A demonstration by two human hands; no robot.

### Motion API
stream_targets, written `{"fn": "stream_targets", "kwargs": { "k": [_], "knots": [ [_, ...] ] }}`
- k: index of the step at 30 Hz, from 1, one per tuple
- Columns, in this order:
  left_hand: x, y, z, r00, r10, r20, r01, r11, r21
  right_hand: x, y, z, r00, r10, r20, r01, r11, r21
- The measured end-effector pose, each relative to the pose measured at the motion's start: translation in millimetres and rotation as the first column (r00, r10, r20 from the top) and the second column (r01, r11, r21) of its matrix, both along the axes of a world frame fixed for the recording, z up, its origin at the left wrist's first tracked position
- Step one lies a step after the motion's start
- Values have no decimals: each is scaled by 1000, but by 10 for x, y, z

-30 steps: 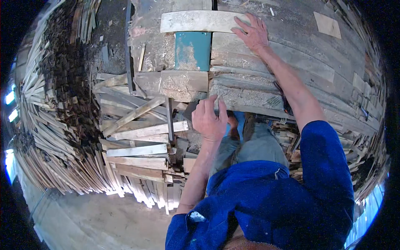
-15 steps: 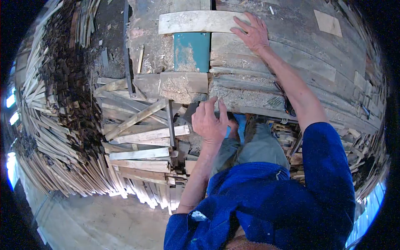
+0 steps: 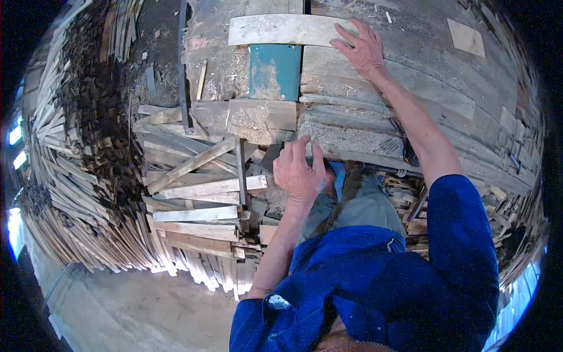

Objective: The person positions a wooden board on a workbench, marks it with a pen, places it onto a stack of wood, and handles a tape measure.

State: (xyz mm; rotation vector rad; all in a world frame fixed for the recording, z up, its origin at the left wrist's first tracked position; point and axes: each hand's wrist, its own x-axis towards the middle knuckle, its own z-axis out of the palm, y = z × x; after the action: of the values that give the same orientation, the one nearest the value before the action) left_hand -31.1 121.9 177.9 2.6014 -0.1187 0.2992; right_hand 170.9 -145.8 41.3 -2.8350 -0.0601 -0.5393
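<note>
Pale wood stands out first on my head-camera feed: a plank (image 3: 281, 29) lies crosswise on the far part of the dusty worktop (image 3: 220, 67), just beyond a teal plate (image 3: 287, 67), with its right end under the fingers of the person's right hand (image 3: 360, 47). I read that hand as open, fingers spread and laid over the wood, with nothing clasped in it. The left hand (image 3: 298, 170) is much closer to the body, beside the worktop's front edge, its fingers loosely bent and the thumb apart from them; its back faces me, so I cannot tell whether it grips anything underneath. Sawdust coats the teal plate in patches, and more of it lies on the short board (image 3: 264, 111) in front of that. Right of the plate I make out worn boards (image 3: 346, 105) with ragged edges, and farther right a thin pale sheet (image 3: 466, 36) lying flat. Left of the left hand, loose slats (image 3: 196, 190) lie crossed over one another, and a larger heap of strips (image 3: 76, 205) fills the left side. Below me are the blue shirt (image 3: 375, 293) and grey-green trousers (image 3: 366, 205)
</note>
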Motion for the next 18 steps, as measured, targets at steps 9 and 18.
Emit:
{"fn": "stream_targets", "kwargs": {
  "k": [9,18],
  "knots": [
    [-2,6,8,1000,3,14,-3,1000,-16,-1,14,7,1000,0,20,-1,1000,15],
    [-8,12,-9,1000,-5,29,6,1000,-27,-5,11,3,1000,4,5,-4,1000,-2]
  ]
}}
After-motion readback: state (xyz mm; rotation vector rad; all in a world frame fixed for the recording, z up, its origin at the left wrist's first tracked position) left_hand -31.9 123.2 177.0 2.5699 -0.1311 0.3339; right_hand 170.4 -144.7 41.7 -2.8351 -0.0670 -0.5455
